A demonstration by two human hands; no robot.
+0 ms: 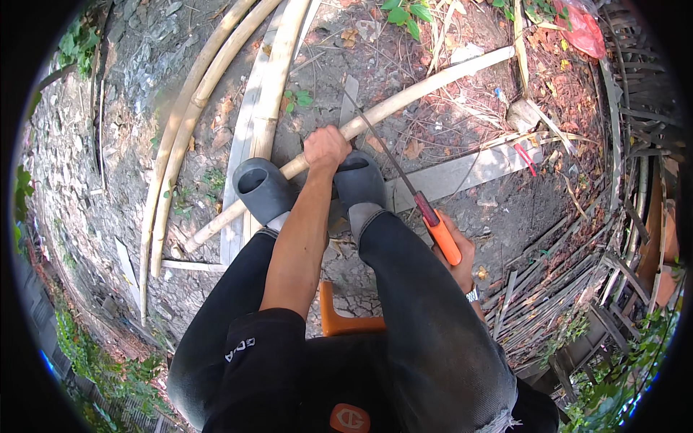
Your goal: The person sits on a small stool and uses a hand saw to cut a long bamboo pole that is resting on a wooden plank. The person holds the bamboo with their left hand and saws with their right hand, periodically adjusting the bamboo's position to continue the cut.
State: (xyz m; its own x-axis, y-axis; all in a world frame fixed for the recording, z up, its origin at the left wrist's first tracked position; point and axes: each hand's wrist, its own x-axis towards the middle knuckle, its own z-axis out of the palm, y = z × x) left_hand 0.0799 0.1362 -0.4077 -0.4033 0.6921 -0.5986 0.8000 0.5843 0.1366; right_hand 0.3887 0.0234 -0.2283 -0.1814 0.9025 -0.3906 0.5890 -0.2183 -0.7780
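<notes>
My left hand (pixel 327 148) is wrapped round a pale bamboo pole (pixel 422 92), which slants from the lower left up to the upper right. My right hand (pixel 458 251) grips the orange and dark red handle of a hand saw (pixel 427 209). The saw's thin blade points up and to the left and crosses the pole just right of my left hand. Whether its teeth have cut into the bamboo I cannot tell. The pole runs past the grey clogs (pixel 359 177) on my feet, with my left hand between them.
Long bamboo poles (pixel 189 119) lie at the left. A flat grey board (pixel 469 173) and a red-handled tool (pixel 525 159) are on the right. Many thin bamboo strips (pixel 548 296) lie at lower right. Under me is an orange stool (pixel 350 325). A red plastic bag (pixel 581 30) sits at the upper right.
</notes>
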